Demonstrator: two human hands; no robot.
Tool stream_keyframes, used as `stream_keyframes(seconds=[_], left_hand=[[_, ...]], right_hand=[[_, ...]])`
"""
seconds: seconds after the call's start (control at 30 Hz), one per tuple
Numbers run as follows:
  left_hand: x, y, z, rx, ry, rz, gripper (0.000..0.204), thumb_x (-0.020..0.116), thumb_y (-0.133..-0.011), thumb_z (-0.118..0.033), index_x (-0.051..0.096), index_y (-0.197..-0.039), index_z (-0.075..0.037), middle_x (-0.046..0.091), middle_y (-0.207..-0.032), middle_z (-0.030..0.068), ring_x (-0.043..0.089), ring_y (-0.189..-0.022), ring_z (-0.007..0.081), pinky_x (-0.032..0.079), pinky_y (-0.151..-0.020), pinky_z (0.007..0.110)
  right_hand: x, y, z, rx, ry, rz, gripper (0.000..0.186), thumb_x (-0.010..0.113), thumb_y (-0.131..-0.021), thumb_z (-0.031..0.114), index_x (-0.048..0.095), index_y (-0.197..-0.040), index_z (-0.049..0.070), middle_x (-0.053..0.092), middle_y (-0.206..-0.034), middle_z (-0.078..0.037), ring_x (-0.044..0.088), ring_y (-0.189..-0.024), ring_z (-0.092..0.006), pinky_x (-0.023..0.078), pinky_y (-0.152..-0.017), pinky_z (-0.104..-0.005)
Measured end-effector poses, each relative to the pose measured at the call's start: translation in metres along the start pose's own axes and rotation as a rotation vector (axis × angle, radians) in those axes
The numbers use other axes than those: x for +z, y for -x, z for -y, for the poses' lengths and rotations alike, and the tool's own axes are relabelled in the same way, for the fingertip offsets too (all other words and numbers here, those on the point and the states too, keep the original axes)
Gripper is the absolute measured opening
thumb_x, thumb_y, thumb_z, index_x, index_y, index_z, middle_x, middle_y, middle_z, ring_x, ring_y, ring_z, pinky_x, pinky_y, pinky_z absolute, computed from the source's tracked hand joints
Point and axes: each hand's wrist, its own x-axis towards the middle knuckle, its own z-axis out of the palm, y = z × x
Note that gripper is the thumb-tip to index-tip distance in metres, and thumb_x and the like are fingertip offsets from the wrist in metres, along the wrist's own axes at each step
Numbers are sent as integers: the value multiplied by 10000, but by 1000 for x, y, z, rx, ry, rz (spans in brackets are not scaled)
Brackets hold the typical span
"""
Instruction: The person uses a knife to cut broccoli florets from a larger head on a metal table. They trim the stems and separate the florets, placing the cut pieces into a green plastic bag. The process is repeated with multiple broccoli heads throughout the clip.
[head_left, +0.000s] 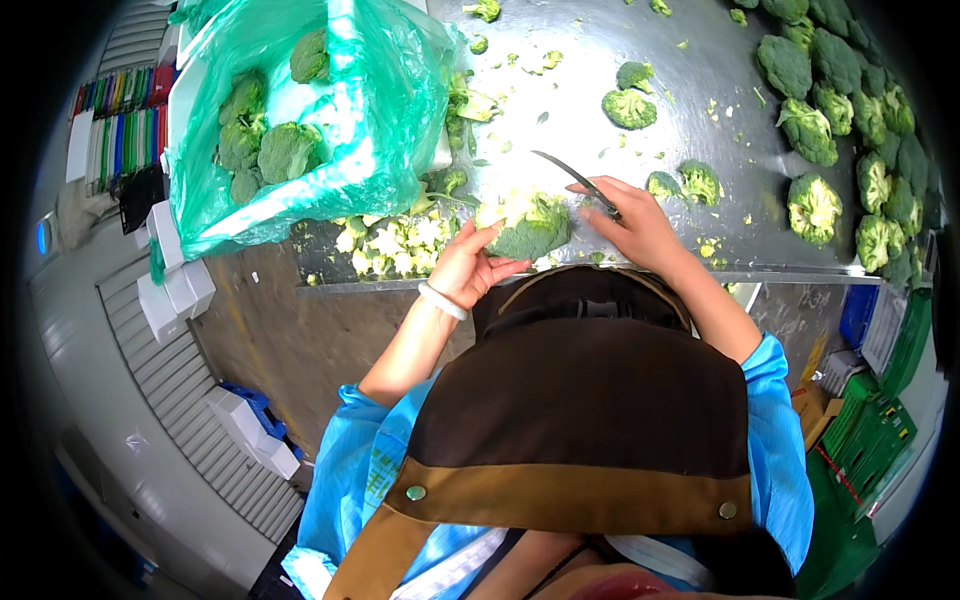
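Observation:
My left hand (473,264) is closed around the left side of a broccoli head (533,229) at the near edge of the metal table. Its cut stem side faces up and left, with the green florets toward me and to the right. In my right hand (637,224) is a knife (577,176) with a thin, curved dark blade, pointing up and left above the table. The blade stands apart from the broccoli. Pale cut stem pieces (396,243) lie in a heap just left of my left hand.
A box lined with a green plastic bag (400,110) stands at the left, with several broccoli heads (290,152) inside. Many more broccoli heads (835,95) are piled along the right of the metal table (735,120). Loose florets (630,108) and scraps lie between. White boxes (180,290) stand beyond the left side.

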Motion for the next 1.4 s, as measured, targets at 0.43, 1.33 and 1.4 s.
stream_keyframes(seconds=[0.43, 1.33, 1.4], left_hand=[[52, -20, -12, 54, -11, 575, 560, 521, -1001, -287, 332, -1476, -59, 496, -1423, 165, 561, -1235, 346, 476, -1016, 573], [-5, 25, 25, 232, 178, -53, 499, 626, -896, -197, 469, -1336, -23, 609, -1234, 149, 645, -1017, 299, 597, -782, 324], [7, 47, 18, 529, 45, -173, 518, 616, -877, -92, 454, -1366, -37, 603, -1258, 128, 639, -1103, 249, 603, -784, 332]], right_hand=[[-4, 0, 19, -17, -243, -276, 853, 884, -683, 178, 466, -1426, 148, 618, -1291, -107, 640, -1117, -223, 539, -878, -336], [48, -15, -21, -34, 919, -133, 256, 626, -742, 54, 650, -995, 85, 576, -749, -71, 654, -580, -201, 522, -454, -337], [23, -18, -47, 283, 923, 17, 296, 596, -789, 35, 654, -1077, 70, 626, -819, -115, 683, -649, -241, 537, -479, -360]])
